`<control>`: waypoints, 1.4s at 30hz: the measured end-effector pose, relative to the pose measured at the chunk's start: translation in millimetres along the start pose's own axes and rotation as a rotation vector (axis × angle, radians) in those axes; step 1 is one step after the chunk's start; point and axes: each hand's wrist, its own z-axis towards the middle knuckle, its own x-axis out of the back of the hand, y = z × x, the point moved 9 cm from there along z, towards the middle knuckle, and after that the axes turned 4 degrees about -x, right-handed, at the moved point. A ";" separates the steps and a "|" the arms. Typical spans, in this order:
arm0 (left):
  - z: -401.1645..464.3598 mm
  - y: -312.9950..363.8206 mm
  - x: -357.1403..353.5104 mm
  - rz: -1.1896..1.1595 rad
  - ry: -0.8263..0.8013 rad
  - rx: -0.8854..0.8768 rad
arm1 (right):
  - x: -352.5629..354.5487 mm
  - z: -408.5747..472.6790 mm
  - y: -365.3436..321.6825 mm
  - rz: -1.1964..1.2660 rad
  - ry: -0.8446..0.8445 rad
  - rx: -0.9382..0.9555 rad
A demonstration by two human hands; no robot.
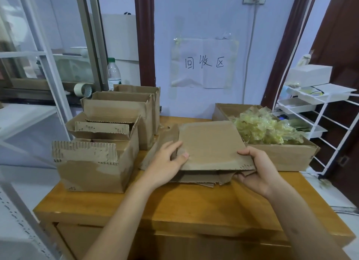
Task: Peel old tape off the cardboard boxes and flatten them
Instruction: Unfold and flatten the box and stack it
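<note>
Both my hands hold a flattened box (pixel 211 145) over the wooden table (pixel 174 205). My left hand (pixel 167 162) pinches its left edge, thumb on top; my right hand (pixel 256 170) curls round its near right corner. More flat cardboard (pixel 196 179) lies beneath. Four open boxes (pixel 97 162) stand to the left. Peeled tape (pixel 262 127) fills a box (pixel 287 158) on the right.

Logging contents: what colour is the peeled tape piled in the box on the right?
Pale translucent yellow, crumpled tape in the cardboard box; seen in the head view.
</note>
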 end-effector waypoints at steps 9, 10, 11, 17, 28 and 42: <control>12.7 -37.6 21.5 0.048 0.116 0.115 | 6.9 11.5 11.3 -0.138 -0.093 0.014; 10.6 -44.6 23.6 0.053 0.139 0.145 | 9.5 12.4 15.2 -0.141 -0.090 0.017; 7.0 -49.4 23.7 0.069 0.162 0.159 | 11.3 12.4 19.3 -0.150 -0.087 0.019; -20.8 -50.4 35.3 -0.013 0.411 0.098 | 15.6 8.6 21.2 -0.244 -0.054 0.102; -31.1 -52.8 42.0 -0.210 0.466 0.230 | 12.9 -2.0 17.9 -0.260 -0.085 0.127; -50.6 -24.5 4.0 -0.802 0.453 0.380 | -5.8 -56.8 -43.8 0.160 -0.119 0.348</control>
